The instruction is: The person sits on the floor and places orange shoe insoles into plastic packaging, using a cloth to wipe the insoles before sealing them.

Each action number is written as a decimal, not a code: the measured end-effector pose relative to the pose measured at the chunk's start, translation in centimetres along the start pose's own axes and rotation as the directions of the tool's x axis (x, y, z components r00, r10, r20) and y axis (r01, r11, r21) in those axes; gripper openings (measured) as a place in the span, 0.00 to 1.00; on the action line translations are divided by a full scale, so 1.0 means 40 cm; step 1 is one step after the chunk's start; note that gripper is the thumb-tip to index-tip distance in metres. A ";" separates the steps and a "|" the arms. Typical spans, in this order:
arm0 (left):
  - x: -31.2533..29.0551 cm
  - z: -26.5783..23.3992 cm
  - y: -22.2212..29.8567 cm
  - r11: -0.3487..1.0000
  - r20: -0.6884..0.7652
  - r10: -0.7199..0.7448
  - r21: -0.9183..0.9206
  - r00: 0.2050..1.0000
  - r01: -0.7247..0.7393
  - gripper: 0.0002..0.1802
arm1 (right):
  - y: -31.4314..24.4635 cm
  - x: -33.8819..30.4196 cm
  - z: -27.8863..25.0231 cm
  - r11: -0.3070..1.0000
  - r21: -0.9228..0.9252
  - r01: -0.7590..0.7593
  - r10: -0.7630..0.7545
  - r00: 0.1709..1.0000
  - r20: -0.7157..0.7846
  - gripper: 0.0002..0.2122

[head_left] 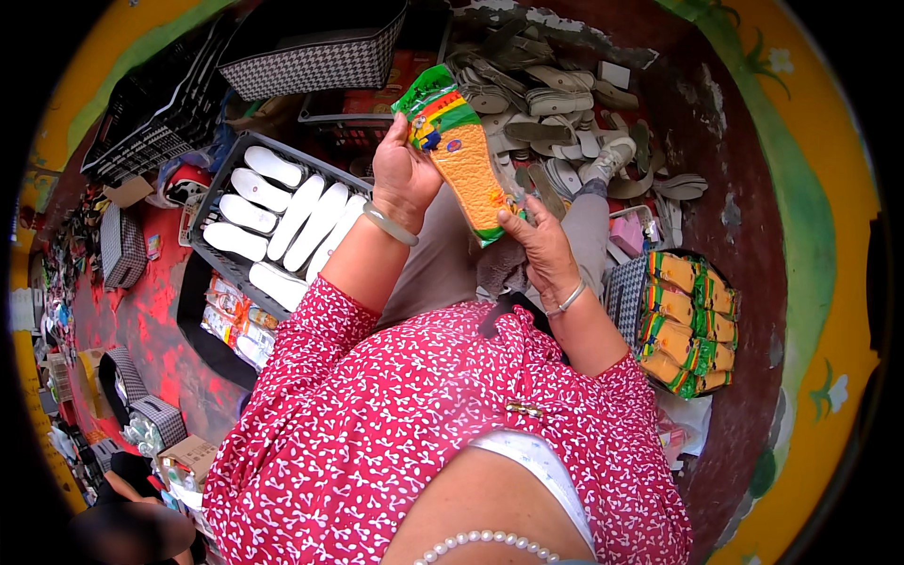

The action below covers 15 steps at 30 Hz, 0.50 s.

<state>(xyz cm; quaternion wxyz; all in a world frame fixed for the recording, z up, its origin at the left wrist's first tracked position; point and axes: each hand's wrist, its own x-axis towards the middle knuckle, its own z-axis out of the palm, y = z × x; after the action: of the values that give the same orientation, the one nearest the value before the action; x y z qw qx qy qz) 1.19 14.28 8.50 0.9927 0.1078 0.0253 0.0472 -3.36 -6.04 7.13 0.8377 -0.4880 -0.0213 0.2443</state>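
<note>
I hold a packaged orange insole [468, 162] in a clear bag with a green, multicoloured header, up in front of me. My left hand [402, 169] grips its upper end near the header. My right hand [537, 240] pinches its lower end between thumb and fingers. A pale bangle sits on my left wrist and a silver one on my right. My sleeves are red with white flecks.
A black crate [218, 184] of white insoles lies to my left. A checkered basket [623, 294] stacked with packaged orange insoles stands to my right. Loose grey soles [556, 99] pile up ahead. Checkered bins [311, 56] and black crates sit at the back left.
</note>
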 end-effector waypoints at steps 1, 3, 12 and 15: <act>0.001 -0.006 -0.005 1.000 -0.002 -0.009 -0.005 1.000 0.009 0.25 | 0.001 0.000 0.001 1.000 -0.001 -0.017 0.017 1.000 0.001 0.18; 0.006 -0.026 -0.003 0.997 0.044 -0.066 -0.031 0.997 0.068 0.25 | 0.021 0.010 -0.027 0.999 0.039 -0.027 0.029 0.998 -0.047 0.13; -0.095 0.005 -0.119 0.951 0.183 -0.205 0.268 0.962 0.151 0.27 | 0.020 0.026 -0.036 0.988 0.108 0.107 -0.087 0.980 -0.177 0.11; -0.121 0.006 -0.170 0.865 -0.027 -0.200 0.465 0.979 0.190 0.19 | 0.012 0.025 -0.026 0.991 0.056 0.120 -0.108 0.978 -0.178 0.11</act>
<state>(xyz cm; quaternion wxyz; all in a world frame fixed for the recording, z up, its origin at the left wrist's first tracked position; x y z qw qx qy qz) -3.03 7.15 7.46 0.9376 0.3402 0.0358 -0.0618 -2.38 -6.26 5.98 0.8648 -0.4772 0.0324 0.1527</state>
